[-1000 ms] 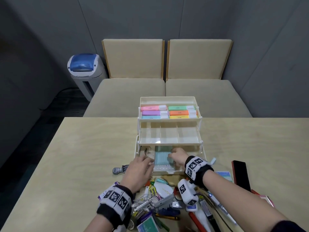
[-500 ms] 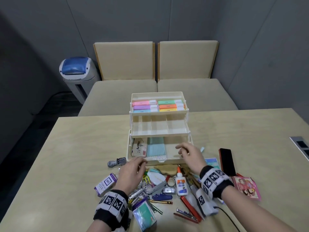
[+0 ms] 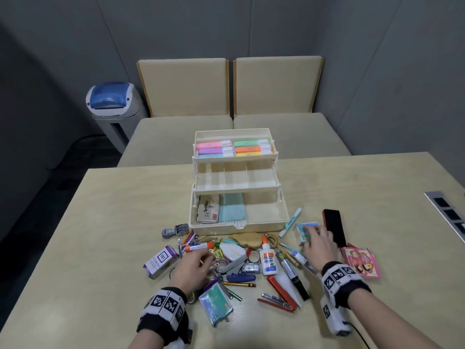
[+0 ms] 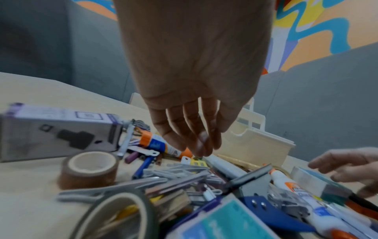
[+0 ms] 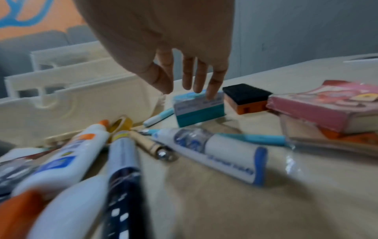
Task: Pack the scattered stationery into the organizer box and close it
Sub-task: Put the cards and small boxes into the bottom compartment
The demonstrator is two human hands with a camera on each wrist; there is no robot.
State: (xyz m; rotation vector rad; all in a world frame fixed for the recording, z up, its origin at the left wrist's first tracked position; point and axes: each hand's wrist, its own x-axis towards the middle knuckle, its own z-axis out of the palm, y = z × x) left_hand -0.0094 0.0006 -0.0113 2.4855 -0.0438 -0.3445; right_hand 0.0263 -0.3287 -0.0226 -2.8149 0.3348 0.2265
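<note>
— What lies nearest you?

— A clear case with a teal insert (image 3: 216, 302) at the near edge of the pile, with red staplers (image 3: 281, 290) to its right. Just beyond, your left hand (image 3: 192, 267) hovers over the grey clips (image 4: 163, 176), fingers hanging down loosely together, holding nothing. A roll of brown tape (image 4: 89, 169) sits to its left, beside the purple ink box (image 3: 160, 260).

— And your right hand?

— Your right hand (image 3: 319, 246) reaches over the right side of the pile, fingers straight and spread. One fingertip (image 5: 211, 95) touches the top of the small teal box (image 5: 198, 108); nothing is gripped. The black-topped orange eraser block (image 5: 246, 98) stands just right of that box, and the pink packet (image 3: 361, 261) lies nearer, to the right.

— What's in the middle?

— The white glue bottle (image 3: 268, 259), a glue stick with an orange cap (image 3: 200, 246), markers and pens, all loose on the table (image 3: 100, 248).

— And farther off?

— The organizer box (image 3: 236, 229) stands open at the far side of the pile, tiers stepped back. Its bottom holds an Artline tin (image 3: 208, 209) and a teal pad (image 3: 232, 207) side by side on the left. The middle tray (image 3: 236, 188) shows only dividers; the top tray carries coloured highlighters (image 3: 234, 148).
</note>
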